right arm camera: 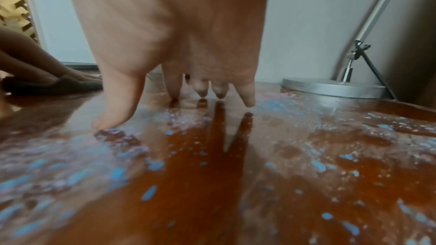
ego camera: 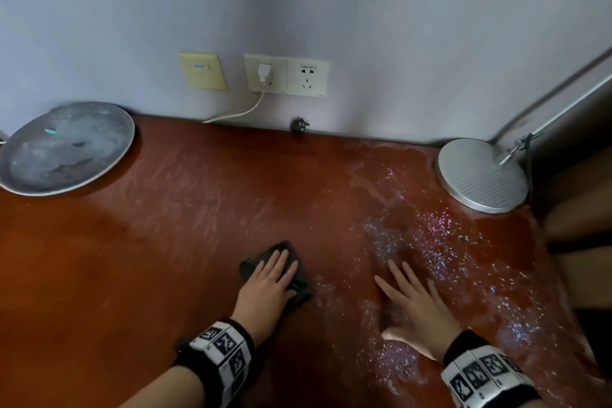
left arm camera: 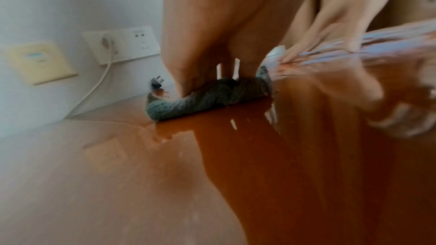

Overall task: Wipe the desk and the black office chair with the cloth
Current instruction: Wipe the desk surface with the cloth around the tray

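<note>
Pressing cloth (ego camera: 299, 278) flat, hands (ego camera: 268, 288) spread

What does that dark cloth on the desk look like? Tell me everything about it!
The cloth is small and dark, grey-green in the left wrist view, and looks soft and fuzzy like knit or terry. It lies bunched and rumpled, not spread smooth, on the shiny red-brown desk, near the middle. The left hand presses flat on top of it with straight fingers. Its edges poke out around the hand. The right hand rests apart, not touching it.
</note>
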`<state>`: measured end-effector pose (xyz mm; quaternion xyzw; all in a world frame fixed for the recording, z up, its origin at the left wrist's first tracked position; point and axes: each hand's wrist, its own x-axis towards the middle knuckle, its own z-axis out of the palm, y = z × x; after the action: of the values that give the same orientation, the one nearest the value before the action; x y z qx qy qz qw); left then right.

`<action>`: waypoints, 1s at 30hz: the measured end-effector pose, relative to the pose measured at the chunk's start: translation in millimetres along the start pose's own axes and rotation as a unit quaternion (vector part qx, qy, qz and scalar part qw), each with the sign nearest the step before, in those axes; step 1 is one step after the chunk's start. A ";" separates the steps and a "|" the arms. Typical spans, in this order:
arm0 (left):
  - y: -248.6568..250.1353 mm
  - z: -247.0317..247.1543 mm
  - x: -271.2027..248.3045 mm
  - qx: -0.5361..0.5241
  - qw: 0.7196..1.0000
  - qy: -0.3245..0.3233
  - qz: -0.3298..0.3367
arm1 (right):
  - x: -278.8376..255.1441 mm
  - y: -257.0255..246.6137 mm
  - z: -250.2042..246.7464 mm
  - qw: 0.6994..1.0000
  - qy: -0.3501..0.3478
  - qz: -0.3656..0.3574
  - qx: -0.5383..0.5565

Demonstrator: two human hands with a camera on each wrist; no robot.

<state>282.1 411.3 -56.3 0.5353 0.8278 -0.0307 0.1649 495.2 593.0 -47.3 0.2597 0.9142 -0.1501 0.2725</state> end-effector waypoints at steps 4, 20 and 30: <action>1.5 21.1 -6.7 0.132 0.964 -0.042 0.227 | 2.7 11.8 -5.0 1.000 -0.012 0.018 0.009; 7.4 29.2 9.5 0.151 0.900 -0.089 0.399 | 6.3 14.8 -6.2 0.999 -0.038 0.010 0.000; 14.0 -10.6 73.8 0.088 0.969 -0.039 0.225 | 45.5 20.6 -45.2 0.999 -0.014 -0.016 -0.028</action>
<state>264.7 484.3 -67.1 0.7189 0.6728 -0.0865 0.1518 455.1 646.5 -39.8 0.2352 0.9180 -0.1328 0.2903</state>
